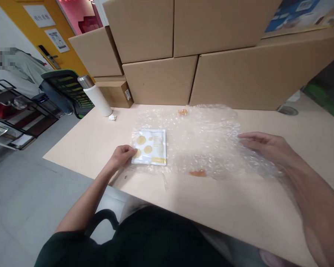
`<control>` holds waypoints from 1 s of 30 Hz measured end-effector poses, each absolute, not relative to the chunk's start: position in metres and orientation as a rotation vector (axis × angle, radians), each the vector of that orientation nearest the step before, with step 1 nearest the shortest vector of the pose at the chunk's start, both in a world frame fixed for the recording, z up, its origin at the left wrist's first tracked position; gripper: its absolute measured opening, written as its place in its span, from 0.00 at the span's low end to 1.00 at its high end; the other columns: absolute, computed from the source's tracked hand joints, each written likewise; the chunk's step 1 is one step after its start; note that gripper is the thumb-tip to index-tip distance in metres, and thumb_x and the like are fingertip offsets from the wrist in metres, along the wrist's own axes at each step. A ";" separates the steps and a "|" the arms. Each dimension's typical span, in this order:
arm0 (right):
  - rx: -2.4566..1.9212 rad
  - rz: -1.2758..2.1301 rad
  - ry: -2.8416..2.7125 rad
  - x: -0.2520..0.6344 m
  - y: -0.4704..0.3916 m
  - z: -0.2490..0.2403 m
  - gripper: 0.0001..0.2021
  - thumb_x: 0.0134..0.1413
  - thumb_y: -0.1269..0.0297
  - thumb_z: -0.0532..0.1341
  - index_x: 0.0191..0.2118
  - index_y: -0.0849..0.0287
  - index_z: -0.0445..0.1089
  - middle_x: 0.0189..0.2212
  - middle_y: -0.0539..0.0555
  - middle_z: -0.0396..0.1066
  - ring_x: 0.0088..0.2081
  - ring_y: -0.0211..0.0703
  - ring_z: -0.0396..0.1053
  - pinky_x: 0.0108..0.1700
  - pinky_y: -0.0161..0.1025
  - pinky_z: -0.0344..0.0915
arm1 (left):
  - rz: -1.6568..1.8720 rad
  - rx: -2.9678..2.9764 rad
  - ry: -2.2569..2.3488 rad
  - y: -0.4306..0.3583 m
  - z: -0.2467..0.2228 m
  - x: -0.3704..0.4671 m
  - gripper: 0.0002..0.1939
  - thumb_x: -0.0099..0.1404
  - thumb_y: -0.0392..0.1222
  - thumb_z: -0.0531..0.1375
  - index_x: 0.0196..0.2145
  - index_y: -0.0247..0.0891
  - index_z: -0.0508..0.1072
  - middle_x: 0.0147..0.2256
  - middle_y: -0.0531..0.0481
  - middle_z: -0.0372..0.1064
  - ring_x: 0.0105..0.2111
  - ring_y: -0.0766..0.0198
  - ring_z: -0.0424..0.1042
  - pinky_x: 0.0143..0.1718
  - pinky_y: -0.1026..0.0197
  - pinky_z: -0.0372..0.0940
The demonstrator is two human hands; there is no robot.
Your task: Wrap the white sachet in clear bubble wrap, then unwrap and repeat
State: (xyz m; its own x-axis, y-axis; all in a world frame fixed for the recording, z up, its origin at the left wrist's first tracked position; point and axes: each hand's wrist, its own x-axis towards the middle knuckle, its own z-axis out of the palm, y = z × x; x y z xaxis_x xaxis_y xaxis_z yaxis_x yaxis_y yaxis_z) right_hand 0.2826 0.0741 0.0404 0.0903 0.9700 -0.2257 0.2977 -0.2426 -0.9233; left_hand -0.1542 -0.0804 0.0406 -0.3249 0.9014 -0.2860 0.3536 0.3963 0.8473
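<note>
A sheet of clear bubble wrap [208, 137] is spread over the light wooden table [83, 148]. On its left part lies a flat white packet [151, 146] with yellow round shapes. My left hand [123, 156] pinches the packet's left edge between thumb and fingers. My right hand [267, 146] has its fingers closed on the right side of the bubble wrap. Two pieces of orange tape, one at the back [182, 112] and one at the front [198, 173], are on the wrap.
A white bottle [98, 99] with a metal cap stands at the back left, beside a crumpled scrap [112, 117] and a small carton [114, 94]. Large cardboard boxes [158, 81] line the back. A person [25, 66] is at the far left, near a chair [69, 89].
</note>
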 end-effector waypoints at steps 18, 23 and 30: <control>-0.520 0.504 -2.716 0.089 -0.006 0.044 0.18 0.67 0.58 0.53 0.56 0.57 0.70 0.57 0.64 0.70 0.56 0.60 0.66 0.55 0.60 0.63 | 0.552 1.493 2.275 -0.081 0.041 -0.175 0.16 0.59 0.56 0.61 0.31 0.39 0.72 0.27 0.48 0.73 0.27 0.60 0.68 0.27 0.62 0.55; -0.672 0.529 -2.734 0.060 -0.007 0.029 0.17 0.69 0.57 0.51 0.52 0.60 0.70 0.50 0.67 0.72 0.51 0.61 0.68 0.52 0.58 0.64 | 0.569 1.473 2.178 -0.082 0.040 -0.176 0.20 0.59 0.60 0.60 0.25 0.39 0.69 0.26 0.49 0.67 0.25 0.63 0.63 0.27 0.62 0.51; -0.685 1.166 -2.315 0.079 -0.011 0.034 0.20 0.68 0.49 0.51 0.55 0.53 0.70 0.56 0.59 0.70 0.57 0.53 0.67 0.58 0.51 0.63 | 1.169 1.167 1.553 -0.081 0.063 -0.138 0.22 0.59 0.61 0.64 0.31 0.38 0.67 0.29 0.52 0.69 0.28 0.66 0.67 0.31 0.64 0.61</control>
